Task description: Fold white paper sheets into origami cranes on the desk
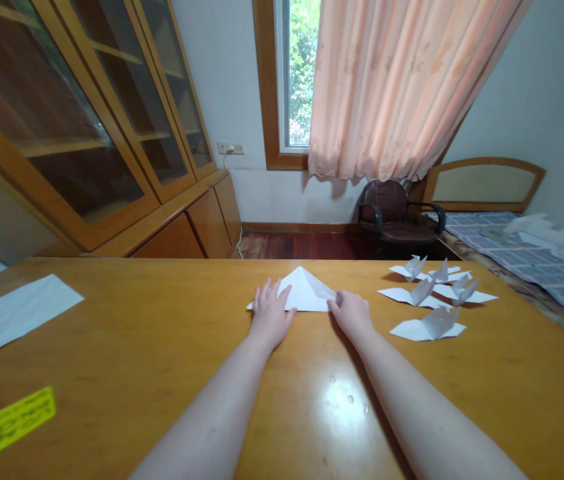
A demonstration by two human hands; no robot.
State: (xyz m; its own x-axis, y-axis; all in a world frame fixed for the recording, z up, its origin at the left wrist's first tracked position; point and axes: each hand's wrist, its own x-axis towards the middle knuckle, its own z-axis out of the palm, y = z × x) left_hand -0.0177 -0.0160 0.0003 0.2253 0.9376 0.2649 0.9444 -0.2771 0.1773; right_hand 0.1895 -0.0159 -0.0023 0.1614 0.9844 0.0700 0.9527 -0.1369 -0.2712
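A white sheet of paper (305,291), folded into a triangle with its peak pointing away from me, lies on the wooden table (162,373). My left hand (269,312) rests on its left part, fingers spread flat. At the right corner, my right hand (351,312) pinches the paper's edge between thumb and curled fingers. A crease runs from the peak down toward that corner. To the right stand several folded paper cranes (429,327), wings spread, in a loose group.
White paper (17,317) lies at the table's left, with a yellow label (9,427) nearer me. Beyond the table are a glass-fronted cabinet (182,207), a brown armchair (387,207) below a pink curtain (387,87), and a bed (522,247) at the right.
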